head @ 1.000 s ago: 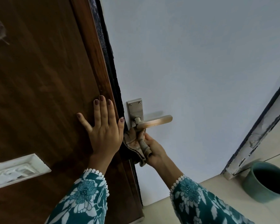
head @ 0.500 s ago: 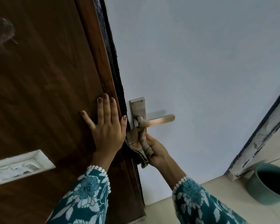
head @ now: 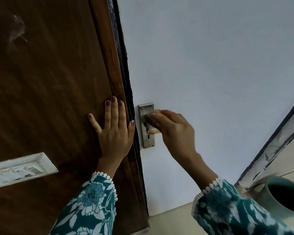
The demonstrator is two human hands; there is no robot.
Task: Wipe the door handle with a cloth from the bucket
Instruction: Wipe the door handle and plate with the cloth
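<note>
A steel door handle on a tall backplate point(head: 146, 141) is fixed to the pale door point(head: 210, 65). My right hand point(head: 175, 128) lies over the lever and hides most of it; only its base shows. A small dark piece of the cloth point(head: 148, 118) shows under the fingertips, pressed against the backplate above the lever. My left hand point(head: 115, 131) rests flat, fingers spread, on the brown wooden panel point(head: 49, 82) just left of the door's edge, holding nothing. The teal bucket point(head: 268, 197) stands on the floor at the lower right.
A white recessed plate point(head: 20, 168) sits in the brown panel at the lower left. A dark seam point(head: 124, 73) runs between panel and door. A chipped white frame point(head: 271, 150) slants down at the right, next to the bucket.
My right hand has come up from below the lever with the cloth and now covers the lever from above. The backplate's lower part with the keyhole has come into sight. My left hand has stayed put.
</note>
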